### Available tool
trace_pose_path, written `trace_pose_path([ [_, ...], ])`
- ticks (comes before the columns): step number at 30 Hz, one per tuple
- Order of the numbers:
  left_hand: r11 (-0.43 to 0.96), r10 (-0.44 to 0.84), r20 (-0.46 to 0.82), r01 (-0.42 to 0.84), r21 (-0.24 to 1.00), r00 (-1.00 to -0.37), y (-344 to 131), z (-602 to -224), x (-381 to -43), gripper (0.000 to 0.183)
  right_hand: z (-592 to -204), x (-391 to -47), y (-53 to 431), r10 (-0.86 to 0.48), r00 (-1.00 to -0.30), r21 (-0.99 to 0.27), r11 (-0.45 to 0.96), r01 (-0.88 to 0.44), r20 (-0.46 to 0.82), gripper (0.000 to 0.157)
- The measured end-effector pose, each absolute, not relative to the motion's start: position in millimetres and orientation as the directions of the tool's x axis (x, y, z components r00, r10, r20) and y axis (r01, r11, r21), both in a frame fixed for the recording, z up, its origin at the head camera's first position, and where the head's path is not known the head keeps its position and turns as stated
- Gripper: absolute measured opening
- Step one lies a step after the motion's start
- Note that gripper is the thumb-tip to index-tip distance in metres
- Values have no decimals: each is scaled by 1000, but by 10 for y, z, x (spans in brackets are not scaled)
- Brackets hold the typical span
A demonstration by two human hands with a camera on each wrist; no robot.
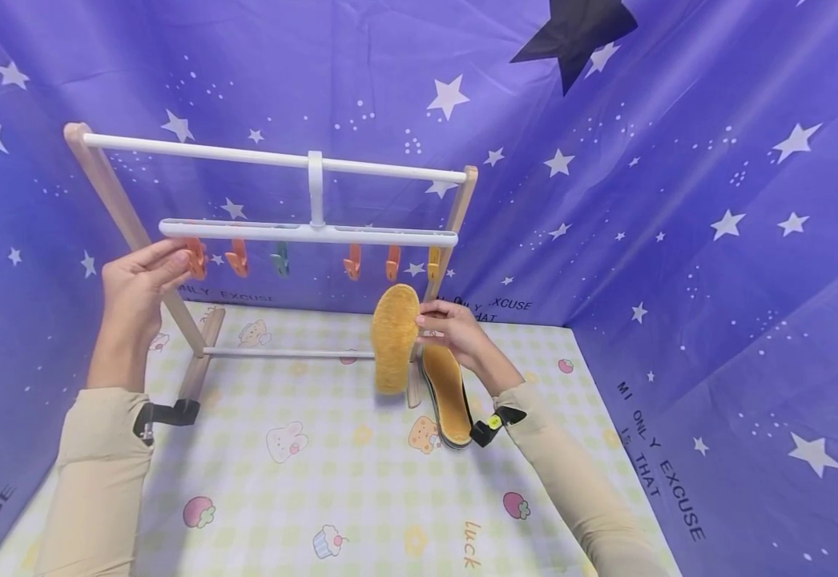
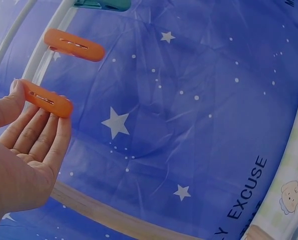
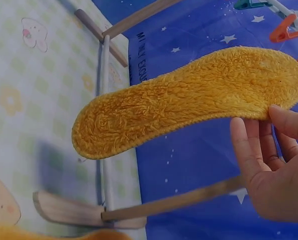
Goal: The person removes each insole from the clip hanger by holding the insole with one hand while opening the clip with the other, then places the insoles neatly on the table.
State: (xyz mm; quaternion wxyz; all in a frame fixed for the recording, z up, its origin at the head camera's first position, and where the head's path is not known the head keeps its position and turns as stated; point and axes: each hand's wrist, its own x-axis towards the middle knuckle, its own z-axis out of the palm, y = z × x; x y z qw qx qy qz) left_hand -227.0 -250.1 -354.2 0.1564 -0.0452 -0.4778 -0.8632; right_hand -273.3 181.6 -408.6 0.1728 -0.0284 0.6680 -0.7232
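Observation:
A fuzzy yellow insole (image 1: 394,340) is pinched at its edge by my right hand (image 1: 455,330) and held up over the table. In the right wrist view the insole (image 3: 189,100) shows its plush face, thumb on one side and fingers on the other. My left hand (image 1: 141,284) pinches the leftmost orange clip (image 1: 196,258) on the white clip hanger (image 1: 311,233). Seen from the left wrist, thumb and fingers hold that orange clip (image 2: 48,100). More clips hang along the hanger: orange, a green clip (image 1: 281,260), and a yellow clip (image 1: 433,262).
The hanger hooks over the white top bar of a wooden rack (image 1: 275,155). A second yellow insole (image 1: 448,395) with a dark edge lies on the checked tablecloth (image 1: 361,489) near the rack's right foot. Purple star-patterned cloth (image 1: 650,240) surrounds the table.

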Motion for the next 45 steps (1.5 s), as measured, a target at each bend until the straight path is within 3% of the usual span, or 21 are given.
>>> trace_pose_path([
  [24, -523, -236, 203, 300, 798, -950, -2494, -3540, -2273, 16, -4142, -2717, 2479, -245, -935, -966, 55, 252, -258, 13],
  [45, -568, -231, 216, 311, 762, -949, -2473, -3566, -2280, 17, -4312, -2787, 2704, -286, -846, -893, 104, 439, -449, 17],
])
